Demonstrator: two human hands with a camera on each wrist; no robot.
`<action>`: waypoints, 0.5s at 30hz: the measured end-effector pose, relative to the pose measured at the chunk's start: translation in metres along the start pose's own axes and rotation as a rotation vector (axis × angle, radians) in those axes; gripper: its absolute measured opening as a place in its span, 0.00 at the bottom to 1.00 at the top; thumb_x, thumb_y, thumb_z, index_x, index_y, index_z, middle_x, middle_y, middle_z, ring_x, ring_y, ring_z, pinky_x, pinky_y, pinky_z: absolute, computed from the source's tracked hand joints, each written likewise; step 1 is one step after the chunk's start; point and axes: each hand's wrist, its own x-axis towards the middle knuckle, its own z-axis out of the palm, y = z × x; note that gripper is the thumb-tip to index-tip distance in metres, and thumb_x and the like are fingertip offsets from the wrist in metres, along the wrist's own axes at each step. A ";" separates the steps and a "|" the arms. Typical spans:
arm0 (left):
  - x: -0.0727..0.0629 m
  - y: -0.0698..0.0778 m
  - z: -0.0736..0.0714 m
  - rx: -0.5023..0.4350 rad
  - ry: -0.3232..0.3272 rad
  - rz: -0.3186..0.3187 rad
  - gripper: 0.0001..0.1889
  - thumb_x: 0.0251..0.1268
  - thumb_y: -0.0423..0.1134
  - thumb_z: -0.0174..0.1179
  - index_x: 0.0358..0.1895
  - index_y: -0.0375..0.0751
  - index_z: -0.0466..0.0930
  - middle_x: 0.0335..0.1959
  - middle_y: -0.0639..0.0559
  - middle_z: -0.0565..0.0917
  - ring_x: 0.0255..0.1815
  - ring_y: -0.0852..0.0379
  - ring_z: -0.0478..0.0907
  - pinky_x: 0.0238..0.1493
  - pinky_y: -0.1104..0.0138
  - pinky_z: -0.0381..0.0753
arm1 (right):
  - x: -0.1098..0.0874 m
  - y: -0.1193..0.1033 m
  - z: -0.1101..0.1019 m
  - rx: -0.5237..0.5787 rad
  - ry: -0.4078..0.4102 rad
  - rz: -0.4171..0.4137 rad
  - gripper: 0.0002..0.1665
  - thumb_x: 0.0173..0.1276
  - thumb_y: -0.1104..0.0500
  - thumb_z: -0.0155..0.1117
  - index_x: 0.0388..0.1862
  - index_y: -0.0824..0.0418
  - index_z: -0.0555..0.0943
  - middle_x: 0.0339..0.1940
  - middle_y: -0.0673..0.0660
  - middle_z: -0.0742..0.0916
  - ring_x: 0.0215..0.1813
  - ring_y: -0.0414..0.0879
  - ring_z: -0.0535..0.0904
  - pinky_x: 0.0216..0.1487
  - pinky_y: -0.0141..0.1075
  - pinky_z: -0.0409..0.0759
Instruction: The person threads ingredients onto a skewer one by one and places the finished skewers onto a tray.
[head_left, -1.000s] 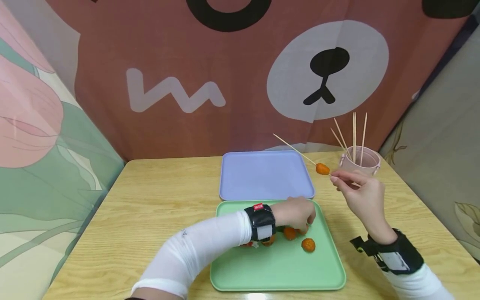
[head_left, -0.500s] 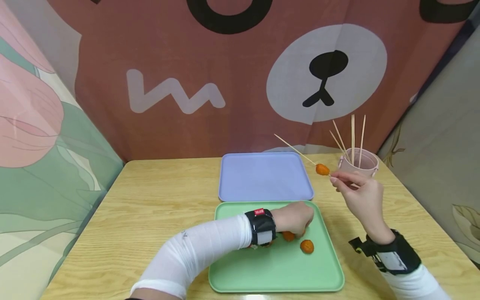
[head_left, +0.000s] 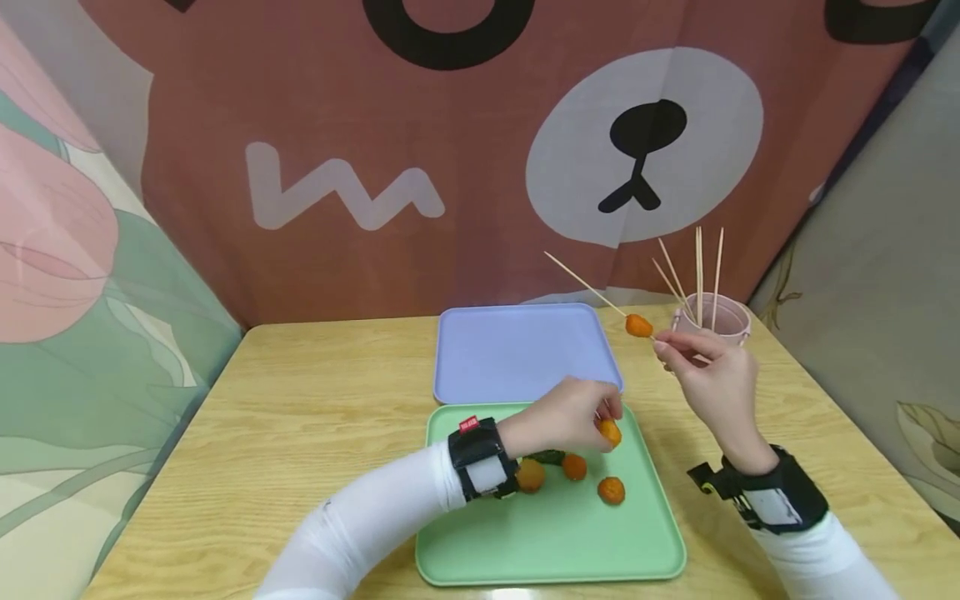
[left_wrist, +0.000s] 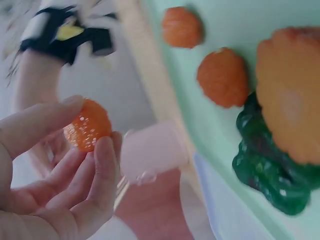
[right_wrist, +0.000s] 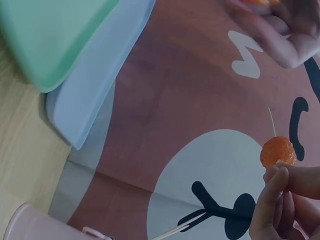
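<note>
Between thumb and fingers my left hand (head_left: 566,417) pinches a bumpy orange ball (left_wrist: 89,125), lifted above the upper right part of the green tray (head_left: 555,542). My right hand (head_left: 712,379), out to the right, pinches a thin wooden skewer (head_left: 583,282) near one end. Threaded on that skewer is another orange ball (head_left: 639,326), right by the fingertips; the skewer's long bare end points up and left. Two loose orange balls lie on the tray, one (head_left: 611,491) lower right and one (head_left: 574,467) nearer the middle.
Beside the loose balls lie a larger orange-yellow piece (head_left: 530,476) and a glossy dark green piece (left_wrist: 270,170), partly hidden by the left wrist. A blue-purple tray (head_left: 525,350) sits behind. A pink bucket (head_left: 731,317) with several skewers stands behind the right hand.
My left hand has risen off the green tray with an orange ball in its fingers, uncovering pieces beneath. The right hand with its skewer stays nearly where it was.
</note>
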 end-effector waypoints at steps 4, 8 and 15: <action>-0.017 -0.013 -0.018 -0.230 0.131 -0.017 0.14 0.47 0.35 0.73 0.36 0.47 0.79 0.31 0.60 0.83 0.33 0.69 0.78 0.38 0.79 0.76 | 0.005 -0.005 0.005 0.055 -0.001 0.004 0.07 0.54 0.69 0.71 0.34 0.69 0.87 0.28 0.60 0.85 0.24 0.23 0.77 0.26 0.16 0.75; -0.031 -0.027 -0.035 -0.419 0.239 -0.036 0.13 0.49 0.35 0.72 0.39 0.47 0.81 0.34 0.57 0.84 0.36 0.66 0.80 0.40 0.74 0.80 | 0.007 -0.011 0.010 0.103 -0.004 0.008 0.08 0.54 0.70 0.71 0.35 0.69 0.86 0.30 0.63 0.86 0.24 0.24 0.78 0.26 0.17 0.75; -0.051 -0.048 -0.056 -0.693 0.384 -0.026 0.15 0.53 0.35 0.69 0.46 0.41 0.82 0.41 0.48 0.85 0.42 0.57 0.83 0.45 0.66 0.83 | 0.012 -0.021 0.021 0.165 0.003 0.017 0.08 0.53 0.70 0.71 0.34 0.68 0.87 0.27 0.54 0.86 0.24 0.28 0.79 0.26 0.19 0.77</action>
